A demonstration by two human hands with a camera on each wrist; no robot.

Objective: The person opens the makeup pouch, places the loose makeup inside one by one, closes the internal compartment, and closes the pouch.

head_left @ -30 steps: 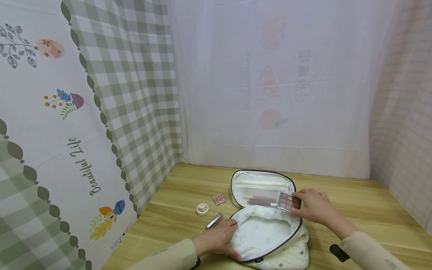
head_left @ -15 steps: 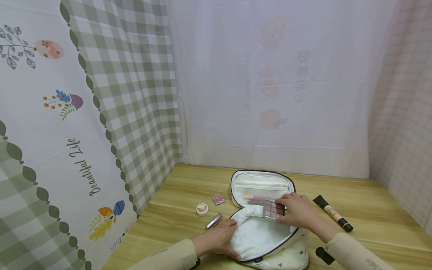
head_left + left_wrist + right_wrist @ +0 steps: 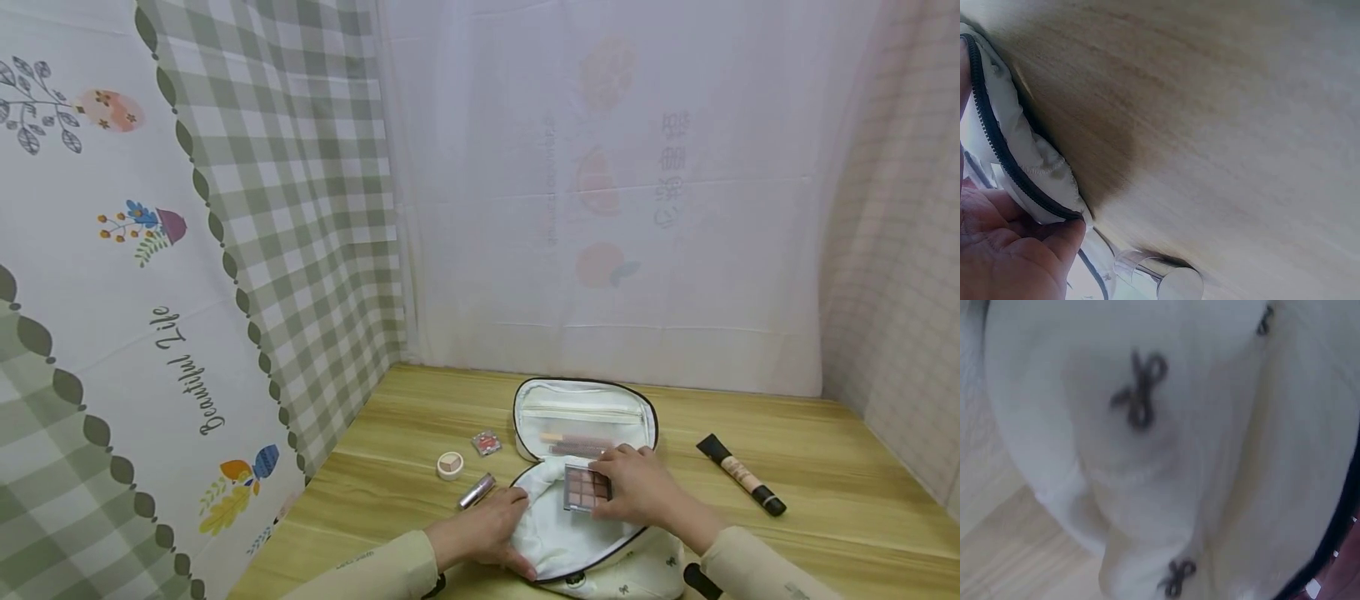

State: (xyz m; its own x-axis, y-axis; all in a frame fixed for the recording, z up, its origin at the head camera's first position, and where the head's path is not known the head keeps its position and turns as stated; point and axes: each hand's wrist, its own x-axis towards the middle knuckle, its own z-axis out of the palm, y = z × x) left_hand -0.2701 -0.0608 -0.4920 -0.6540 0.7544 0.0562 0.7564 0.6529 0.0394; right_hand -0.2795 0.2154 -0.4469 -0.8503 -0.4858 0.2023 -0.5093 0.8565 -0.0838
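A cream cosmetic bag (image 3: 645,567) with a dark zipper edge and small bow prints lies unzipped, its lid folded back. My left hand (image 3: 483,531) grips the left side of its rim; the left wrist view shows the fingers bent around the zipper edge (image 3: 1007,153). Above the white-lined opening, my right hand (image 3: 641,492) pinches the right edge of an eyeshadow palette (image 3: 582,489) with several brownish pans. In the right wrist view, the bag's printed outer wall (image 3: 1147,506) fills most of the picture and the hand is hidden.
Left of the bag lie a silvery lipstick tube (image 3: 476,492), a round three-shade compact (image 3: 450,466) and a small square clear case (image 3: 486,442). A black-capped beige tube (image 3: 741,475) lies to the right. Slim sticks (image 3: 573,440) show through the lid's mesh pocket.
My right hand has carried the palette leftward and slightly down, from the bag's right edge to above its opening. The beige tube has come into view behind the arm. My left hand stays put.
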